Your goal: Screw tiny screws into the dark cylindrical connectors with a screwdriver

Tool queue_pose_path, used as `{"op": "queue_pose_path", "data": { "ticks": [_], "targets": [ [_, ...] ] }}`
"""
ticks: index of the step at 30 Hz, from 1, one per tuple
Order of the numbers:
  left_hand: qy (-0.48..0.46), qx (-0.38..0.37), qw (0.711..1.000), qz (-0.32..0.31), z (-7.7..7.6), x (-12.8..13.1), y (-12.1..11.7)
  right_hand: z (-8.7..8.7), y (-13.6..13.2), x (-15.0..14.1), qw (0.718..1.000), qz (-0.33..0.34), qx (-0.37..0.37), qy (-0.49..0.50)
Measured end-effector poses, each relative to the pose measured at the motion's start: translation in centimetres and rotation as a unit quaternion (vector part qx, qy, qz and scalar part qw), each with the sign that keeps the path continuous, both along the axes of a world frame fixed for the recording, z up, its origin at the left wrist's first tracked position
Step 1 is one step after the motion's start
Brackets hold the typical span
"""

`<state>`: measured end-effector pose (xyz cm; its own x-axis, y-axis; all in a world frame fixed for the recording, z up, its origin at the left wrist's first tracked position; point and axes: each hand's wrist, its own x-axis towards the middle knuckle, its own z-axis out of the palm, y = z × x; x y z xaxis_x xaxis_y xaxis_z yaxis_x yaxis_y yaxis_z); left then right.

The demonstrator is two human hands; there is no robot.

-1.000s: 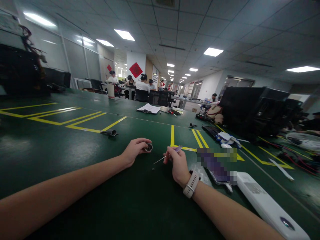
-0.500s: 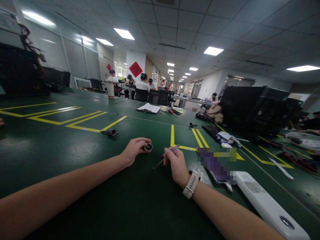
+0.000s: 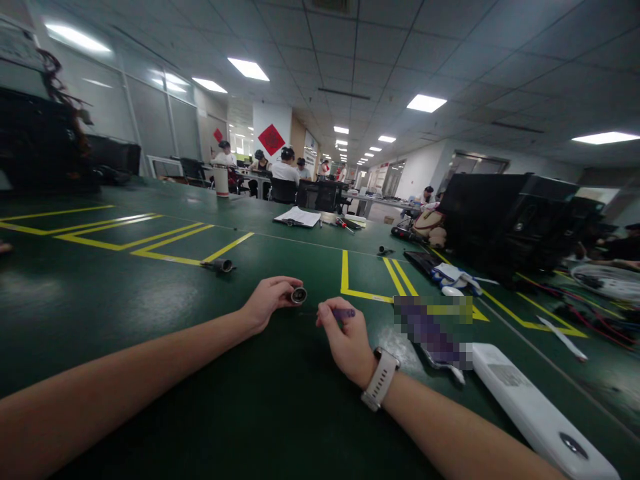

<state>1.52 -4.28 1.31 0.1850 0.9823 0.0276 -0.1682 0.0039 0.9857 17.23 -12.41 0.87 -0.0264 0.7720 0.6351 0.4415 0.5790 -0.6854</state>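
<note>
My left hand [image 3: 267,300] rests on the green table [image 3: 150,293] with its fingers closed round a small round metal part [image 3: 299,295], its open end turned toward the right. My right hand [image 3: 345,340], with a white watch on the wrist, pinches a thin screwdriver with a purple handle [image 3: 343,313]. The handle lies almost level and the shaft points left toward the round part; the shaft is hard to make out against the table. The two hands are a short gap apart.
A long white device [image 3: 537,413] lies at my right forearm, beside a blurred-out patch. A small dark cylinder [image 3: 220,265] lies farther back left. Gloves [image 3: 455,275], a clipboard with paper [image 3: 299,217], black boxes [image 3: 505,220] and cables stand beyond. People sit at far desks.
My right hand has lowered and turned the screwdriver from a slanted hold, tip down on the table, to nearly level, pointing at the round part. My left hand has tilted the part slightly toward it.
</note>
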Motion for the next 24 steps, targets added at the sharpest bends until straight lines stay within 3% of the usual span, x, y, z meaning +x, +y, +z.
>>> {"op": "queue_pose_path", "data": {
  "ticks": [24],
  "targets": [
    [0.031, 0.022, 0.999, -0.009, 0.07, -0.06, -0.36, -0.25, 0.47, -0.42, 0.987, 0.032, 0.034, -0.152]
  ]
}}
